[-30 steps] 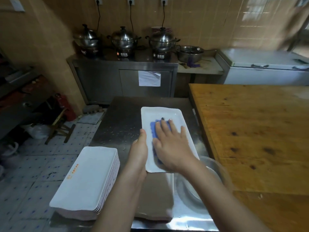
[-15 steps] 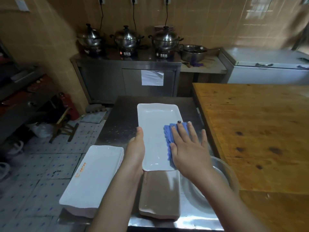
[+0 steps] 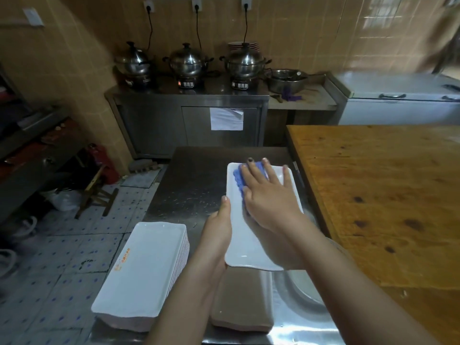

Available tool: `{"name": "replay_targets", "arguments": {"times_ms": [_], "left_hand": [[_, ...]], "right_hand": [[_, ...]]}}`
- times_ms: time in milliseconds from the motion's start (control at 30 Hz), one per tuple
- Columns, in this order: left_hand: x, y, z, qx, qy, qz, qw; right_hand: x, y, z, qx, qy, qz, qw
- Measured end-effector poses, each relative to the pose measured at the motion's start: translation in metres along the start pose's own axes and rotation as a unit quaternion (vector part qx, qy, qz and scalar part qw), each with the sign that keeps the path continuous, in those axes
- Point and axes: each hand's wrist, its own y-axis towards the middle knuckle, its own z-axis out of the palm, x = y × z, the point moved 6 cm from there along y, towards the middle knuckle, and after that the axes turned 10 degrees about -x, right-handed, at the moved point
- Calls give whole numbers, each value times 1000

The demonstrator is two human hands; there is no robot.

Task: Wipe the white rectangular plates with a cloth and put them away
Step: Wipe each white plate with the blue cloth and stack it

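A white rectangular plate is held above the steel table, long side pointing away from me. My left hand grips its left edge, thumb on the rim. My right hand lies flat with straight fingers on a blue cloth, pressing it onto the far half of the plate. A stack of white rectangular plates sits at the table's front left corner. A brownish stack of upside-down plates lies below the held plate.
The steel table is wet in places. A steel basin sits at the front right, partly under my right arm. A wooden worktop borders the right side. Three steel pots stand on the far counter.
My right hand has slid the blue cloth from the plate's right edge up to its far end. The plate now sits further right and closer to me in my left hand.
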Motion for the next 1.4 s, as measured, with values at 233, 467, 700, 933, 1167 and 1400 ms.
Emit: {"name": "replay_targets", "arguments": {"times_ms": [233, 467, 700, 933, 1167, 1400], "left_hand": [[4, 0, -4, 0, 9, -21, 1000], [14, -1, 12, 16, 25, -4, 1000], [7, -2, 5, 5, 28, -7, 1000], [1, 11, -12, -71, 27, 4, 997], [-2, 3, 10, -38, -39, 28, 998], [-2, 8, -8, -53, -1, 16, 998]], "right_hand": [[-24, -23, 8, 9, 16, 45, 999], [9, -22, 7, 29, 178, -66, 981], [-15, -3, 16, 15, 19, -29, 999], [-5, -52, 6, 38, 48, -17, 998], [25, -61, -3, 53, 150, -78, 984], [-22, -43, 3, 8, 45, 31, 998]]}}
